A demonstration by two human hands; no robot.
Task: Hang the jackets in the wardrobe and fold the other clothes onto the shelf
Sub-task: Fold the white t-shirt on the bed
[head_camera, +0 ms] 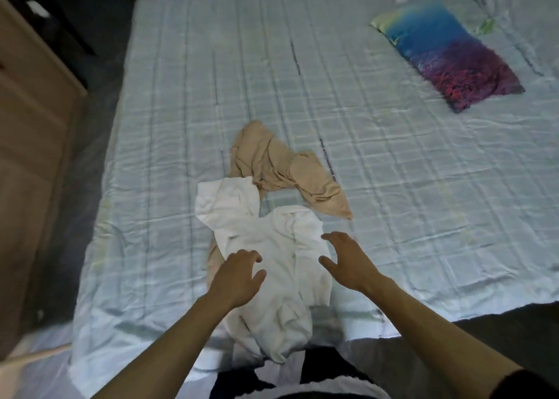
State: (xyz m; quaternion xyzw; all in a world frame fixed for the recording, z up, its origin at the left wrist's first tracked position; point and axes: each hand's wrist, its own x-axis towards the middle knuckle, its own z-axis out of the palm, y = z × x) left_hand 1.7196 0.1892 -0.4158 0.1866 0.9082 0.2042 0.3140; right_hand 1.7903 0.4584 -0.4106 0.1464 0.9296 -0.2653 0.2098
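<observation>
We hover our left hand (pixel 239 273) and right hand (pixel 344 258), fingers spread and holding nothing, over the crumpled white cotton garment (pixel 272 265) on the pale checked bed (pixel 393 162), likely to flatten it for folding, the tan crumpled garment (pixel 284 168) waiting at twelve o'clock.

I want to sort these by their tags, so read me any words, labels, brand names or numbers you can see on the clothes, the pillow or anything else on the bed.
No text can be read anywhere in this view.
White crumpled garment: no visible tag or print.
Beige crumpled garment: none visible.
Blue-to-purple patterned pillow: a picture print only, no words.
Pale checked bedspread: none.
</observation>
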